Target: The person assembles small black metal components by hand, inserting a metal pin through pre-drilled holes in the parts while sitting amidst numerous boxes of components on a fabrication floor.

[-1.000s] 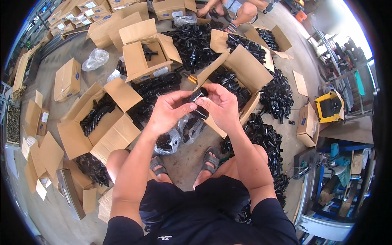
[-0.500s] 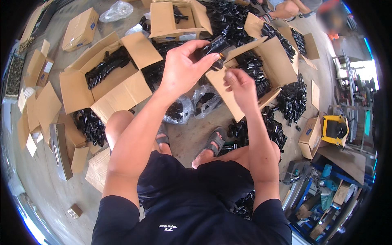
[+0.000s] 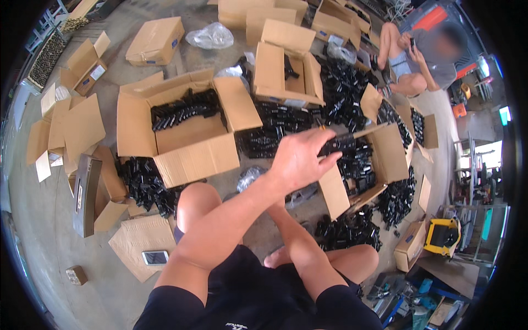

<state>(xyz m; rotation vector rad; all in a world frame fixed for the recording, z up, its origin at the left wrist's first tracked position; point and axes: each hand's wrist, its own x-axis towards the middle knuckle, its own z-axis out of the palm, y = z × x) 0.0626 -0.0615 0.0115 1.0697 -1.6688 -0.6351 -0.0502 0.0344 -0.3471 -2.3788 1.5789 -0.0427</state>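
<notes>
My left hand (image 3: 301, 158) is raised over the middle of the work area, its thumb and fingers closed round a dark, glossy black part (image 3: 340, 144). The part's exact kind is not clear. Crossing beneath the left arm, my right forearm (image 3: 297, 234) shows only up to about the wrist. My right hand and its fingers are hidden behind the left hand and wrist. Just beyond the held part stands an open cardboard box (image 3: 389, 154) with many similar black parts inside. Left of my hands, another open box (image 3: 195, 160) has a row of black parts in it.
Loose black parts (image 3: 275, 124) lie heaped between the boxes. A third open box (image 3: 289, 49) stands farther off. A phone (image 3: 155, 257) rests on flat cardboard (image 3: 129, 239) at my left. A seated co-worker (image 3: 434, 58) is at the far right. Tools (image 3: 423, 297) crowd the lower right.
My right hand has swung left, away from the right-hand box, and passed under my left arm. The left hand still holds the black part. The view has shifted, bringing the co-worker and phone into sight.
</notes>
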